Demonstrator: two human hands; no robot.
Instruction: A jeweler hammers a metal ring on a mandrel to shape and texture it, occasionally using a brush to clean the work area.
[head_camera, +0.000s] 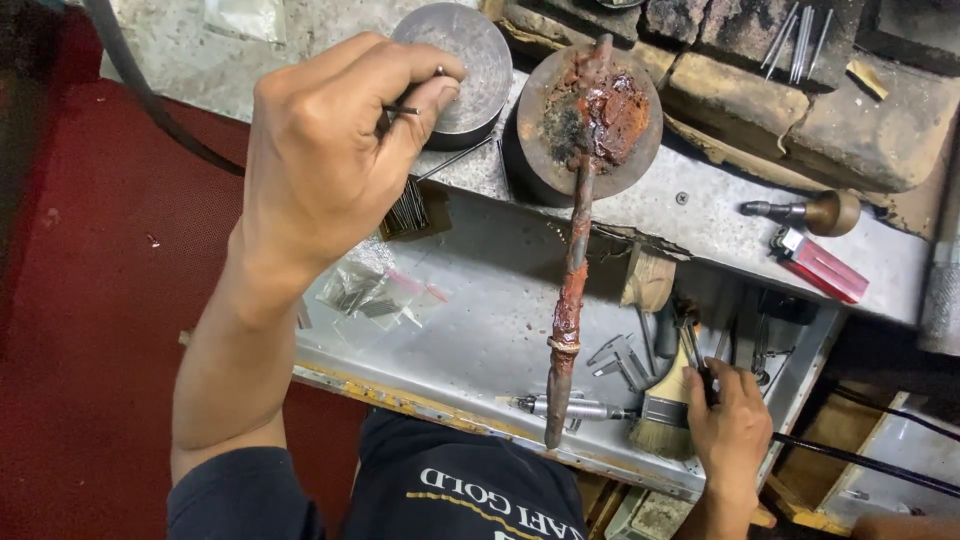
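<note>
Even overhead light, moderately bright. Grey sheet-metal tray (480, 330) center frame shows soft glare. Dark shadow under the bench ledge. Right edge dim. Mostly sharp; slight softness and stretch toward corners.

A small metalworking workshop is shown: a scorched desk (700, 215), firebricks (800, 100), a resin-caked stick (572, 290), a brush (665, 415) and a tool tray (480, 330).

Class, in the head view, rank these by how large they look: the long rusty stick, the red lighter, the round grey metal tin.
1. Long rusty stick, by far the longest.
2. Round grey metal tin, partly hidden by the left hand.
3. Red lighter, smallest.
</note>
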